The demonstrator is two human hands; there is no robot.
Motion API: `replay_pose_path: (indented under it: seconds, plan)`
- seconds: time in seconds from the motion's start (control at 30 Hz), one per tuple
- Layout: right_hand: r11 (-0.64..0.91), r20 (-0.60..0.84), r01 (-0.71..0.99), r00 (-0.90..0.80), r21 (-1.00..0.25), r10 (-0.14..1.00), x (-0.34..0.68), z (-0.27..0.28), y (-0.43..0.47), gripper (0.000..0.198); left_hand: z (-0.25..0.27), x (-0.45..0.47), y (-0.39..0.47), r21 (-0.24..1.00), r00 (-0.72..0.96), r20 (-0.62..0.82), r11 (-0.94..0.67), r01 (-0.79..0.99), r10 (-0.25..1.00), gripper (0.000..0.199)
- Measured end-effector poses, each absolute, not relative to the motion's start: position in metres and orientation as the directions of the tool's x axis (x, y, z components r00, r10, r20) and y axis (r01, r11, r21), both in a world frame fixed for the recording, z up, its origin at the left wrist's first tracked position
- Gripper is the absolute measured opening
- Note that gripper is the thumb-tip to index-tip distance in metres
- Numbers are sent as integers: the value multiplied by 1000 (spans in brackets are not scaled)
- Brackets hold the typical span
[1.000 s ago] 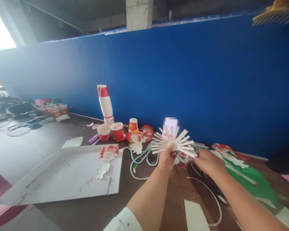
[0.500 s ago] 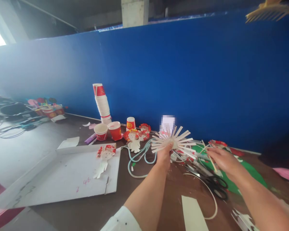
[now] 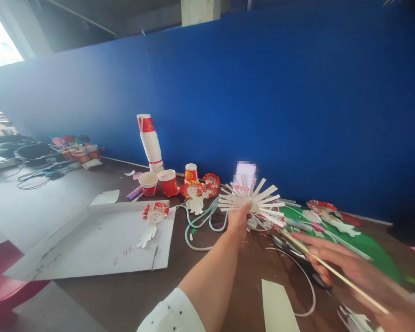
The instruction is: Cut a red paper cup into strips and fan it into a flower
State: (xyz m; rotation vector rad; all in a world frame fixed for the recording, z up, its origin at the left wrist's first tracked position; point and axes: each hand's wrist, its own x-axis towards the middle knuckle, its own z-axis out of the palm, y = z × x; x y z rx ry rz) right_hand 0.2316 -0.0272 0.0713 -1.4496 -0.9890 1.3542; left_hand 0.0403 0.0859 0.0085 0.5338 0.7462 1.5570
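Note:
My left hand (image 3: 238, 222) is closed on a paper cup cut into strips (image 3: 244, 204); its white strips fan out around a round base, with my thumb pressed on that base. In my right hand (image 3: 332, 258), partly blurred, lies a thin wooden stick (image 3: 352, 284) slanting down to the right. The stick's far end is close to the lower right strips; whether it touches them I cannot tell. Below my right hand, scissors (image 3: 318, 276) lie partly hidden on the table. Paper dolls with red curled hair, such as one doll (image 3: 194, 203), are beyond my left hand.
A tall stack of paper cups (image 3: 151, 145) leans near the blue partition (image 3: 263, 92). Red cups (image 3: 168, 183) stand beside it. A white board (image 3: 90, 244) with another paper doll lies left. Pale blue cord (image 3: 190, 237), green sheet (image 3: 376, 240) and cream paper strip (image 3: 278, 304) are nearby.
My right hand has come down and nearer to me, and the stick now slants across it. The left hand still holds the cut cup. The view has shifted slightly.

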Motion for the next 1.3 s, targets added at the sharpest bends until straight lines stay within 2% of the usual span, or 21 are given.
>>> replay_pose_path:
  seconds: [0.07,0.13,0.27,0.37,0.47,0.67,0.73,0.8,0.9,0.97,1.03,1.13,1.3]
  plan:
    - [-344,-352,-111,65,-932,934,236,73,-25,48,8,41,85,739,-137,-92,-25,-673,986,47]
    - [-334,-356,-162,130,-929,925,237,74,-20,46,9,41,83,755,-149,-104,-20,-655,983,46]
    - [-162,-217,-192,315,-968,924,225,73,-12,33,15,42,79,729,-172,-90,-52,-682,981,48]
    - [-4,-72,-237,276,-972,958,205,70,-12,27,14,44,80,685,-164,-39,-93,-723,986,55]
    - [140,89,-181,263,-973,961,185,67,-14,15,8,46,85,646,-207,-8,-153,-748,978,53]
    - [239,239,30,215,-971,947,161,68,-5,26,4,48,87,603,-215,37,-193,-774,976,43]
    - [234,239,50,187,-971,953,156,68,2,28,6,48,85,595,-223,36,-200,-779,974,41]
    - [216,212,-2,186,-976,959,151,63,7,30,7,48,84,586,-220,10,-184,-789,975,42]
    - [140,121,-96,185,-985,975,139,45,8,31,8,47,84,557,-203,-53,-140,-819,978,47]
    - [84,74,-81,121,-993,990,130,30,4,29,9,47,83,545,-173,-96,-93,-833,980,46]
    - [29,29,7,43,-1000,999,123,19,-1,29,11,47,82,544,-145,-153,-40,-838,978,43]
    - [-24,-26,-59,36,-998,999,121,17,-1,31,18,49,78,548,-111,-225,32,-836,968,33]
    - [-12,-47,-221,153,-975,987,136,33,13,47,28,57,64,488,-24,-93,24,-873,995,25]
